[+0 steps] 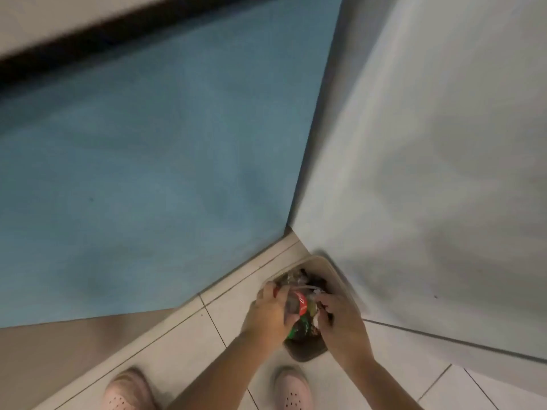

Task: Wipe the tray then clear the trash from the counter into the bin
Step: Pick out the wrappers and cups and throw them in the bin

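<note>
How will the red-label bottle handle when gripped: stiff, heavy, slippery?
Probably light: the red-label bottle looks clear and largely empty, though blur hides detail. Thin plastic would likely dent under the left hand curled round it. Its round body may roll if it misses the bin.

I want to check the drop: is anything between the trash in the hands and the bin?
Nothing visible. The left hand and right hand hold the trash directly above the open bin, which already holds other rubbish.

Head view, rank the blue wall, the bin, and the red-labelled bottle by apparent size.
1. blue wall, largest
2. bin
3. red-labelled bottle, smallest, though the left hand hides part
</note>
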Demonstrator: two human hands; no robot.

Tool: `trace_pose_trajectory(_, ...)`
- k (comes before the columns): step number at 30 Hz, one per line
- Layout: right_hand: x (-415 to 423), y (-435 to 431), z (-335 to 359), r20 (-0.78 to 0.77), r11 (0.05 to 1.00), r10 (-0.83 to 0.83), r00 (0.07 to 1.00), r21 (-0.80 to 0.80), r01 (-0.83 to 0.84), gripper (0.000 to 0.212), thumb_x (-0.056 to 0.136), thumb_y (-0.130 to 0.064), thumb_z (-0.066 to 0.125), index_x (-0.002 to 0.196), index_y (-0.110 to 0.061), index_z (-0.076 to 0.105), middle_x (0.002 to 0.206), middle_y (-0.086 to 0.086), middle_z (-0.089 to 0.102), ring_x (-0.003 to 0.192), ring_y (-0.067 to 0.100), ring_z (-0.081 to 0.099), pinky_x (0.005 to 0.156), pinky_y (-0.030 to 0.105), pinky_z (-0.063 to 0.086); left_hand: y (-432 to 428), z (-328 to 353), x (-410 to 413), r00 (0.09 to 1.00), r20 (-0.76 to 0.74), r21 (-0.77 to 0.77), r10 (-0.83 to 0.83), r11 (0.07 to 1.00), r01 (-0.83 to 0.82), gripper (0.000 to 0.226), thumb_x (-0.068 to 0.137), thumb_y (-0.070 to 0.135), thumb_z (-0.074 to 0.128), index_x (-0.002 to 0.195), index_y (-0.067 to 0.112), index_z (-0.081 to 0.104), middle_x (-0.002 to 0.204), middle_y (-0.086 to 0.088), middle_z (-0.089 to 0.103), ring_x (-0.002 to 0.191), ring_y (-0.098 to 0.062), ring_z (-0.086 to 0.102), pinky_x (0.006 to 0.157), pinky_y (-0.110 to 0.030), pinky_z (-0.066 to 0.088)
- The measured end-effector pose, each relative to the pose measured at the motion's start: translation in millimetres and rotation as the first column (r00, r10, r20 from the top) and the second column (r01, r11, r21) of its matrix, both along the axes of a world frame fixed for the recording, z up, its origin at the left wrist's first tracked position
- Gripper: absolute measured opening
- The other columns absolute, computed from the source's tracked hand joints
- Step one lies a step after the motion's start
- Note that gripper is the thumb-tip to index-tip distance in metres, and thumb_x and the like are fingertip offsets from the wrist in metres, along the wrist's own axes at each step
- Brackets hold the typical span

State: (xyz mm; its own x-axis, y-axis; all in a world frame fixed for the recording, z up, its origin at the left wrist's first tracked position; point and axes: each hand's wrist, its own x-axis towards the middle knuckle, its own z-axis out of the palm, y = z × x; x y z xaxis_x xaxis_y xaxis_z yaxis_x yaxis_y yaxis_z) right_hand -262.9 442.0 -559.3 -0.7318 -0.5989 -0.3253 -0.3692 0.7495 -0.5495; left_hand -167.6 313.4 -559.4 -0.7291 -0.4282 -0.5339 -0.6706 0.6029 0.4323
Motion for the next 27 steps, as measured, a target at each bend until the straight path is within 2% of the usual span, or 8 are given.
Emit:
trace_pose_trajectory(4, 21, -28, 119, -0.014, 0.885, -0.173, 0.985, -0.442, 0.149, 0.029, 0.076, -0.022, 0.05, 0.086, -0.045, 0.063, 0.099, -0.014, 0.067, 0.096, 0.017, 0.064, 0.082, 0.036, 0.051, 2, 98, 39, 0.806, -0.494, 0.05, 0.327, 0.936, -0.349, 0.034, 0.08, 0.038, 0.048, 0.112, 0.034, 0.059, 0.121, 0.012, 0.045, 0.107, -0.001, 0.052, 0.093, -0.003, 0.035)
trace_pose_trajectory(7, 38, -59, 214, 0.013, 0.729, -0.148, 0.989, -0.674, 0.118, 0.035, 0.072, 0.002, 0.053, 0.071, -0.029, 0.069, 0.086, 0.003, 0.072, 0.084, 0.017, 0.069, 0.069, 0.027, 0.052, -11, 197, 66, 0.58, -0.758, -0.035, 0.299, 0.869, -0.493, 0.012, 0.085, 0.031, 0.055, 0.092, 0.034, 0.064, 0.099, 0.015, 0.054, 0.084, 0.008, 0.053, 0.078, -0.003, 0.041)
trace_pose_trajectory(10, 57, -87, 295, 0.183, 0.728, 0.125, 0.975, -0.685, 0.035, 0.046, 0.077, 0.01, 0.056, 0.062, -0.03, 0.071, 0.06, -0.006, 0.068, 0.053, 0.003, 0.063, 0.048, 0.018, 0.046, -31, 297, 99, 0.469, -0.839, -0.067, 0.275, 0.805, -0.59, 0.008, 0.085, 0.03, 0.059, 0.086, 0.033, 0.066, 0.081, 0.021, 0.059, 0.064, 0.017, 0.041, 0.061, -0.002, 0.04)
trace_pose_trajectory(13, 94, -122, 368, -0.103, 0.51, 0.146, 0.984, -0.844, -0.164, 0.033, 0.076, 0.002, 0.05, 0.073, -0.025, 0.068, 0.073, -0.011, 0.063, 0.057, 0.008, 0.059, 0.054, 0.017, 0.045, -50, 377, 131, 0.361, -0.868, 0.01, 0.341, 0.739, -0.674, 0.018, 0.081, 0.028, 0.058, 0.094, 0.039, 0.063, 0.077, 0.029, 0.059, 0.053, 0.015, 0.043, 0.054, -0.003, 0.04)
trace_pose_trajectory(16, 136, -171, 435, -0.172, 0.346, 0.206, 0.963, -0.908, -0.236, 0.028, 0.08, 0.0, 0.046, 0.079, -0.021, 0.065, 0.078, -0.014, 0.06, 0.066, 0.006, 0.059, 0.063, 0.013, 0.045, -74, 445, 170, 0.271, -0.87, 0.107, 0.412, 0.694, -0.712, 0.02, 0.082, 0.036, 0.055, 0.099, 0.044, 0.063, 0.074, 0.023, 0.063, 0.051, 0.004, 0.052, 0.054, -0.009, 0.045)
trace_pose_trajectory(21, 175, -272, 502, -0.286, 0.424, 0.418, 0.862, -0.778, -0.464, 0.018, 0.087, -0.01, 0.055, 0.095, -0.022, 0.066, 0.091, -0.015, 0.06, 0.081, 0.007, 0.058, 0.066, 0.012, 0.043, -141, 506, 245, 0.234, -0.849, 0.123, 0.474, 0.608, -0.785, 0.018, 0.089, 0.026, 0.06, 0.098, 0.041, 0.063, 0.077, 0.013, 0.062, 0.053, -0.011, 0.051, 0.053, -0.017, 0.042)
trace_pose_trajectory(24, 190, -340, 507, -0.376, 0.502, 0.335, 0.864, -0.705, -0.501, 0.02, 0.085, -0.005, 0.062, 0.095, -0.022, 0.068, 0.088, -0.013, 0.059, 0.076, 0.003, 0.056, 0.063, 0.01, 0.041, -193, 523, 289, 0.243, -0.811, 0.116, 0.532, 0.554, -0.824, 0.021, 0.089, 0.022, 0.06, 0.097, 0.041, 0.062, 0.079, 0.018, 0.061, 0.06, -0.009, 0.054, 0.053, -0.016, 0.04)
trace_pose_trajectory(27, 193, -398, 502, -0.422, 0.668, 0.255, 0.87, -0.573, -0.474, 0.018, 0.086, -0.015, 0.062, 0.103, -0.02, 0.068, 0.096, -0.004, 0.06, 0.081, 0.015, 0.06, 0.069, 0.026, 0.048, -243, 536, 323, 0.245, -0.793, 0.115, 0.558, 0.531, -0.839, 0.016, 0.09, 0.023, 0.06, 0.096, 0.037, 0.063, 0.074, 0.012, 0.061, 0.061, -0.008, 0.054, 0.05, -0.015, 0.038)
